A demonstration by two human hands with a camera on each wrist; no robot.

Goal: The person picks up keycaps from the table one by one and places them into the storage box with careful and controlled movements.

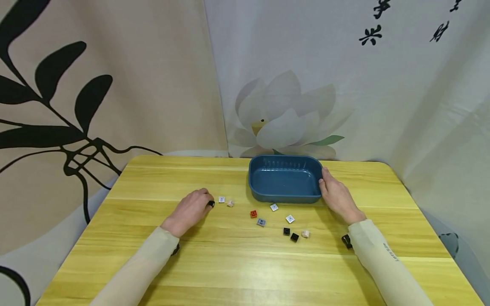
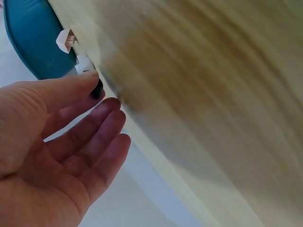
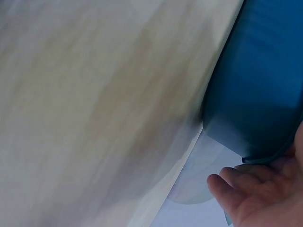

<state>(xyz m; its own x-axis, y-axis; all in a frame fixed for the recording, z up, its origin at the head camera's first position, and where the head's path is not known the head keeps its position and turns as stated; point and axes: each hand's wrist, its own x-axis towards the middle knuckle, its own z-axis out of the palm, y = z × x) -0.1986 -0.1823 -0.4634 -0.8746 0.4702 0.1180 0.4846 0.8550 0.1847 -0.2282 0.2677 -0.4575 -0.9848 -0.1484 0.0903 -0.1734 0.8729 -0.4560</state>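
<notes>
My left hand (image 1: 192, 208) pinches a small black keycap (image 1: 211, 204) between thumb and fingertips, just above the table's left half. In the left wrist view the black keycap (image 2: 97, 89) shows partly behind the thumb. Right of that hand lie a white keycap (image 1: 221, 199) and a pinkish-white one (image 1: 230, 203). A blue rectangular dish (image 1: 285, 199) stands at the back of the table, with nothing visible inside. My right hand (image 1: 338, 196) holds its right end by the rim; in the right wrist view the fingers (image 3: 236, 187) lie beneath the rim.
In front of the dish lie a red keycap (image 1: 253, 214), a grey-blue one (image 1: 261, 222), two white ones (image 1: 290, 219), two black ones (image 1: 294, 237) and another pinkish one (image 1: 305, 234). The wooden table (image 1: 237, 272) ends at a printed curtain (image 1: 172, 85) behind.
</notes>
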